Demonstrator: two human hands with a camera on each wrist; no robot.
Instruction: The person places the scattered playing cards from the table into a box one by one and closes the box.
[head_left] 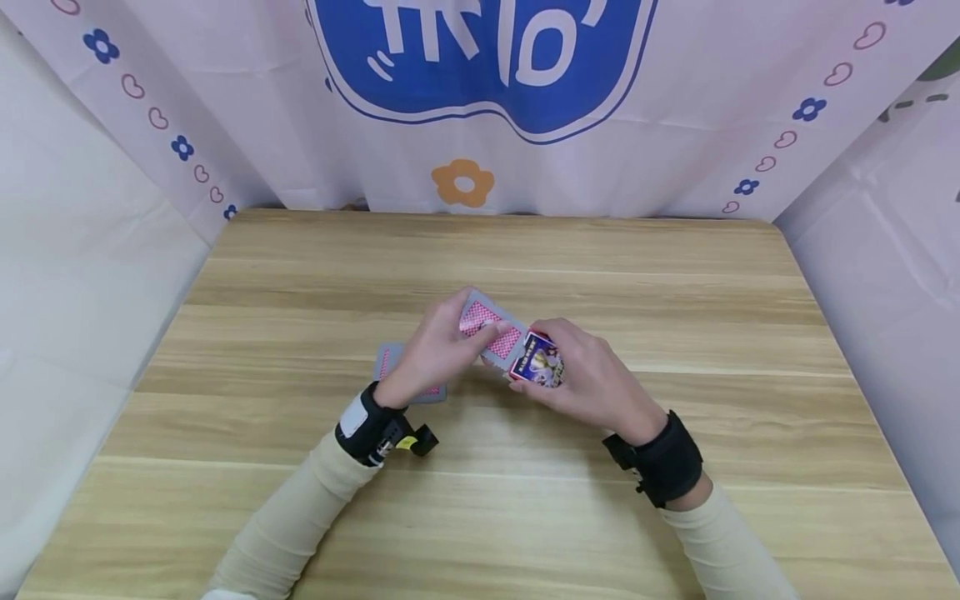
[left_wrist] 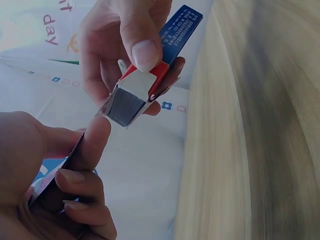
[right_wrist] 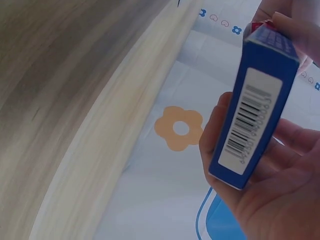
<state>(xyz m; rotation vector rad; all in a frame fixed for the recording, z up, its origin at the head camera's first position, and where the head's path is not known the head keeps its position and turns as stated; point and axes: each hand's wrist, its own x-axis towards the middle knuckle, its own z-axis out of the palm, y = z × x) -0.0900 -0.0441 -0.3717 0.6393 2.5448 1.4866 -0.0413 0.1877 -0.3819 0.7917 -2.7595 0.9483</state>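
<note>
My left hand (head_left: 438,346) pinches playing cards (head_left: 507,343) with pink checked backs, the thumb lying across the top. Their far end meets the mouth of a card box (head_left: 542,360), which my right hand (head_left: 592,375) grips by its sides. In the left wrist view the box's flap is up, and the grey edges of a packed deck (left_wrist: 125,106) show inside. The right wrist view shows the blue end of the box, with a white barcode label (right_wrist: 250,120). Both hands are above the table. Another pink-backed playing card (head_left: 386,360) lies on the table, partly hidden by my left wrist.
The wood-grain table (head_left: 480,517) spreads around both hands. Behind it hangs a white cloth (head_left: 247,158) with a blue emblem and an orange flower, and pale sheets (head_left: 75,250) close off the sides. Both wrists wear black camera straps (head_left: 667,462).
</note>
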